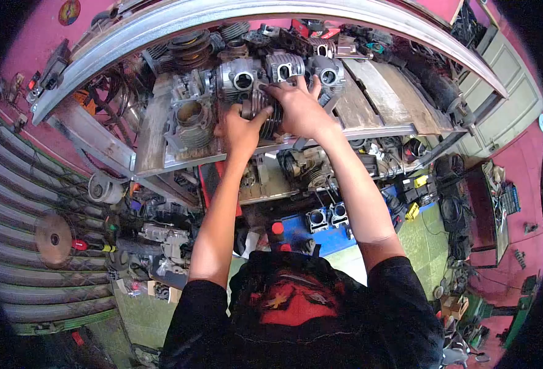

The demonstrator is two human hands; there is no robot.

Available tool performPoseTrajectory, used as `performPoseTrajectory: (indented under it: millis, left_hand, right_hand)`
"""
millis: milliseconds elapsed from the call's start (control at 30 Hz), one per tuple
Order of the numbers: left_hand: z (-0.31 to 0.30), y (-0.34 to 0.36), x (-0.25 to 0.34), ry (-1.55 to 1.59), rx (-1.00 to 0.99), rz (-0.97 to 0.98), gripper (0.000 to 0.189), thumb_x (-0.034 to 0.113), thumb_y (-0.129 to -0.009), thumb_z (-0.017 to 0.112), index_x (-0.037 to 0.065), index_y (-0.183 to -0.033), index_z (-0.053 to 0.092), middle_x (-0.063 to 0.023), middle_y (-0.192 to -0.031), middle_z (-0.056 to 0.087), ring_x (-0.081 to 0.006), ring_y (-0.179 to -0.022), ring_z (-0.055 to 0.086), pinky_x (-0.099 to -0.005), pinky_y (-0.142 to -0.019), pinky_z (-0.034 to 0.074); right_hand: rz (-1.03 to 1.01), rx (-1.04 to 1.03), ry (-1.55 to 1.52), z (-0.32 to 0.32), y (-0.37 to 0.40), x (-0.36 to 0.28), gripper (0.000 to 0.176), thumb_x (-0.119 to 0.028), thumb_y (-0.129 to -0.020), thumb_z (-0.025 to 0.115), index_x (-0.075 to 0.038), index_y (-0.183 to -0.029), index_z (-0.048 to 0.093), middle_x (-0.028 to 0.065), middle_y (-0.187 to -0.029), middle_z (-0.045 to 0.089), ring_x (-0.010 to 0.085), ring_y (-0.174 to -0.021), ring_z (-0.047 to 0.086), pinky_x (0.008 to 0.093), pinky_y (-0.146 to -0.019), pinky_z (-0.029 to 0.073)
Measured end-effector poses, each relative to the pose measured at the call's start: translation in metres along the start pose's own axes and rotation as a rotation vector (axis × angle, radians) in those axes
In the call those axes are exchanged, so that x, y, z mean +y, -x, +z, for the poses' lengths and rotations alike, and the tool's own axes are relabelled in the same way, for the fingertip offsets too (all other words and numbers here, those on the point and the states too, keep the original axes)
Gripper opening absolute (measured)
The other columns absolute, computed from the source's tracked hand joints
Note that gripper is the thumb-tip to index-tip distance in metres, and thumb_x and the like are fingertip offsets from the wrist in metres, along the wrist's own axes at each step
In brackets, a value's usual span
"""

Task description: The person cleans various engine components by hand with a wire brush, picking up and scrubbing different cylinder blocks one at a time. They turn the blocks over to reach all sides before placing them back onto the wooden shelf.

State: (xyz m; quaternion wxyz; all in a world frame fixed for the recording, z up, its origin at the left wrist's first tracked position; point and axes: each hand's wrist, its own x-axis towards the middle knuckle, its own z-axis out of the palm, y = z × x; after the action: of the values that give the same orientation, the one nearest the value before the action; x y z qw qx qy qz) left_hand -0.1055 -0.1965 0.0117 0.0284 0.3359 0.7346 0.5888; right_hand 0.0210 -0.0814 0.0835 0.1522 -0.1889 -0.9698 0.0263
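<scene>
Both my hands reach up to a finned grey engine cylinder (265,111) on a wooden shelf (369,98). My left hand (239,130) grips its left side, thumb against the fins. My right hand (299,107) lies over its top and right side, fingers spread. Right behind it stand other cylinder heads (242,77) in a row, and a larger finned cylinder (191,120) sits to the left.
A metal rail (222,15) arches above the shelf. A lower shelf (265,184) holds more engine parts. Stacked tyres (38,203) fill the left side. On the floor lie a blue box with cylinders (320,221) and scattered parts; a door (511,92) is at right.
</scene>
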Motion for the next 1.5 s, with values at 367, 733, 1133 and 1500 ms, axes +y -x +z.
performPoseTrajectory:
  millis: [367,733,1133,1500]
  left_hand:
    - [-0.022,0.012,-0.004,-0.691,0.112,0.035,0.077,0.07,-0.092,0.069,-0.005,-0.109,0.073,-0.0266,-0.1,0.075,-0.0449,-0.102,0.07,-0.0571,-0.096,0.045]
    - [-0.01,0.023,-0.007,-0.54,0.109,0.094,0.076,0.06,-0.099,0.066,-0.006,-0.136,0.059,-0.0294,-0.134,0.063,-0.0457,-0.122,0.06,-0.0573,-0.101,0.047]
    - [0.005,0.026,-0.058,-0.068,0.165,0.332,0.115,0.049,-0.072,0.096,-0.003,-0.155,0.037,-0.0308,-0.148,0.052,-0.0488,-0.134,0.051,-0.0545,-0.114,0.041]
    - [-0.012,0.016,-0.057,0.082,-0.062,0.183,0.116,0.034,-0.056,0.106,0.0,-0.146,0.04,-0.0277,-0.137,0.058,-0.0438,-0.127,0.057,-0.0498,-0.109,0.046]
  right_hand:
    - [-0.067,0.07,-0.087,0.027,0.017,-0.015,0.089,-0.015,-0.076,0.085,-0.023,-0.158,0.052,0.002,-0.164,0.052,0.0427,-0.148,0.043,0.0793,-0.119,0.014]
    - [0.662,0.312,-0.039,0.074,0.066,0.015,0.111,-0.052,-0.077,0.087,0.006,-0.158,0.038,0.0234,-0.162,0.043,0.0469,-0.149,0.035,0.0736,-0.12,0.02]
    - [0.841,0.174,-0.248,0.119,0.042,0.01,0.13,-0.033,-0.07,0.093,0.007,-0.166,0.015,0.0268,-0.173,0.023,0.048,-0.159,0.018,0.0755,-0.123,0.012]
    - [0.556,0.416,-0.207,0.056,0.103,-0.036,0.094,0.006,-0.07,0.066,0.0,-0.161,0.042,0.0189,-0.158,0.053,0.0398,-0.15,0.041,0.0617,-0.124,0.023]
